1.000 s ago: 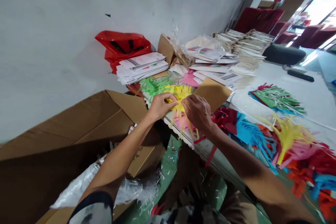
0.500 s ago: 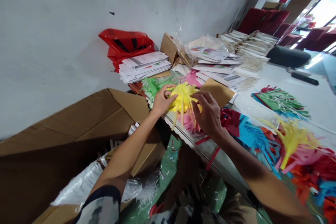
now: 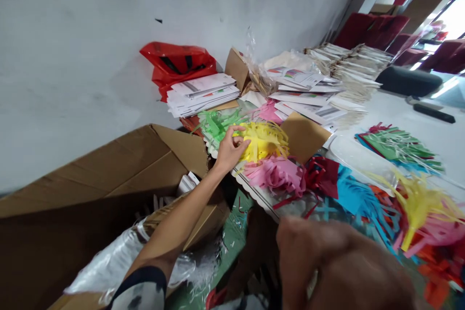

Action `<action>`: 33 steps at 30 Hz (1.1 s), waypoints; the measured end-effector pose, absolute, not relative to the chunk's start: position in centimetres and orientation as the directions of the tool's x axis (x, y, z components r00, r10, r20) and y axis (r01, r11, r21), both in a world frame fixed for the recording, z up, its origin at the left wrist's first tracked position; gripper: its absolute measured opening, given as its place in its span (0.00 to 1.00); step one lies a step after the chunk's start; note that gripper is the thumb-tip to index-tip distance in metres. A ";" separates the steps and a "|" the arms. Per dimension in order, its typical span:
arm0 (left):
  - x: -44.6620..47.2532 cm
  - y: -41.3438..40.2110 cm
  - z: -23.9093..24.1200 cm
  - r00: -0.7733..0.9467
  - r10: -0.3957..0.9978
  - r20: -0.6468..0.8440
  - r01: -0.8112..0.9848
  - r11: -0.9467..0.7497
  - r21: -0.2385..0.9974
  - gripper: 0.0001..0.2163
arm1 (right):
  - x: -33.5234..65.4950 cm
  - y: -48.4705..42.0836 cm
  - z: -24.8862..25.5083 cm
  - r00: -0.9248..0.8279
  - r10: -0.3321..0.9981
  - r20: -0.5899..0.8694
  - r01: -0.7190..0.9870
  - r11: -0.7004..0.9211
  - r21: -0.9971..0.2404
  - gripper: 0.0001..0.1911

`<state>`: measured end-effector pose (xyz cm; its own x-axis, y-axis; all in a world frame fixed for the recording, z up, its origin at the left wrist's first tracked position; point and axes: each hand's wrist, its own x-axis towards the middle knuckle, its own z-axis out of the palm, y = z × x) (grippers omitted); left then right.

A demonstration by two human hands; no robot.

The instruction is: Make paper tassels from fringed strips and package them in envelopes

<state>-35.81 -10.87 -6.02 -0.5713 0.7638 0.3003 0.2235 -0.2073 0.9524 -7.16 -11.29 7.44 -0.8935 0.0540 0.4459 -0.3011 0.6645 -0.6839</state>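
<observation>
My left hand (image 3: pixel 231 149) is at the left edge of a heap of yellow fringed tissue paper (image 3: pixel 265 143) on the table. Thumb and forefinger are curled in a pinch at the yellow strips. Close to the camera, at lower right, is my right hand (image 3: pixel 327 261), blurred, its fingers curled in; what they hold, if anything, is hidden. Pink fringed paper (image 3: pixel 278 174) lies just in front of the yellow heap, and green fringed paper (image 3: pixel 220 123) behind my left hand.
A large cardboard box (image 3: pixel 119 164) with white plastic strips stands at the left. Envelope stacks (image 3: pixel 203 92) and a red plastic bag (image 3: pixel 178 65) sit by the wall. Blue fringed paper (image 3: pixel 358 191) and a clear plastic tray (image 3: pixel 359 160) lie at right, with a black-handled tool (image 3: pixel 434 112) farther back.
My right hand has left the yellow paper and come back toward my body, closing. The yellow paper now lies flatter and spread out. My left hand stays beside it.
</observation>
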 end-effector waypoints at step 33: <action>-37.2 -11.3 -7.0 -0.500 0.749 0.435 0.385 -0.259 0.886 0.15 | -17.5 0.3 -1.8 -0.656 0.322 0.682 0.073 0.927 -0.368 0.04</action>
<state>-37.20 -11.31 -7.05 -0.4995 0.7489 0.4354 0.3848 -0.2585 0.8861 -17.46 0.33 -1.82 -0.6563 0.3220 0.6823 0.0725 0.9271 -0.3678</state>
